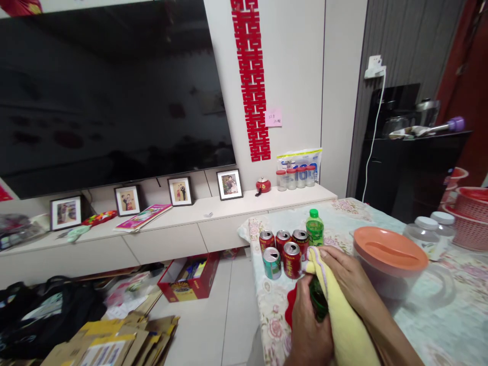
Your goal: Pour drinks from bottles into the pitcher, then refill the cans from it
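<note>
Bottle [318, 301], dark green, is located at the lower right of the frame, partly covered by the hands and a yellow cloth [345, 317]. Left hand [310, 323]: closed around the bottle, fingers wrapped about its side. Right hand [346, 277]: clamped on the cloth, pinching its purple-edged end by the bottle; the remainder hangs down between the forearms toward the bottom edge. A red item [291, 306], mostly hidden, lies just beside the left hand; its nature cannot be determined. Beyond the hands, right of centre, five opened drink cans [292, 260] stand upright in a close group on a floral tablecloth [274, 310]: one teal at front left, the others red or dark red. A green-capped bottle [314, 229] stands upright just behind the right side of the group. To the right of the right hand is a clear pitcher [385, 284] with an orange lid [391, 248]; past it, two white-lidded jars [425, 234] stand near pink baskets [470, 218] at the right edge.
</note>
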Demonstrator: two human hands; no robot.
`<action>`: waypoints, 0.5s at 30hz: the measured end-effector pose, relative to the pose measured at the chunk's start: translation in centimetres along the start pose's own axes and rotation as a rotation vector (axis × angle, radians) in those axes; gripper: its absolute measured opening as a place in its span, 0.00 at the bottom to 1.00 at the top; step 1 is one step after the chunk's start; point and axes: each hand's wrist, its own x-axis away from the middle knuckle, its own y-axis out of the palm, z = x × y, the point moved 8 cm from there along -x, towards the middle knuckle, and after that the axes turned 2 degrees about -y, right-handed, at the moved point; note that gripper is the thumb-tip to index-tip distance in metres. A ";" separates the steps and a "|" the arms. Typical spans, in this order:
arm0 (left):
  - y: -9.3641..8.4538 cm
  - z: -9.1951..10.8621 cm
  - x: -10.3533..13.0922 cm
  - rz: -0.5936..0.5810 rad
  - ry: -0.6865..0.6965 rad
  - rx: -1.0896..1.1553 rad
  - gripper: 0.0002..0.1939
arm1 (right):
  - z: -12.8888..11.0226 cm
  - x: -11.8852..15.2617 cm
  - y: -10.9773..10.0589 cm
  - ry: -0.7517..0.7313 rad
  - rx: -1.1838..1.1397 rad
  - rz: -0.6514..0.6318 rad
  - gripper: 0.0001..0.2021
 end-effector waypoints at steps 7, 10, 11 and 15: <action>-0.2 -0.9 -0.3 0.005 -0.015 -0.049 0.35 | 4.2 -0.8 -1.0 0.081 -0.114 0.042 0.24; -0.4 -0.8 -0.4 0.016 -0.015 -0.066 0.38 | 6.6 -0.3 -1.2 0.093 -0.081 0.022 0.22; -0.4 -0.8 -0.4 0.017 -0.022 -0.068 0.38 | 7.4 0.1 -1.1 0.094 -0.067 0.008 0.22; -0.4 -0.8 -0.3 0.009 -0.059 -0.055 0.38 | 9.9 1.8 -0.8 0.076 0.046 -0.027 0.18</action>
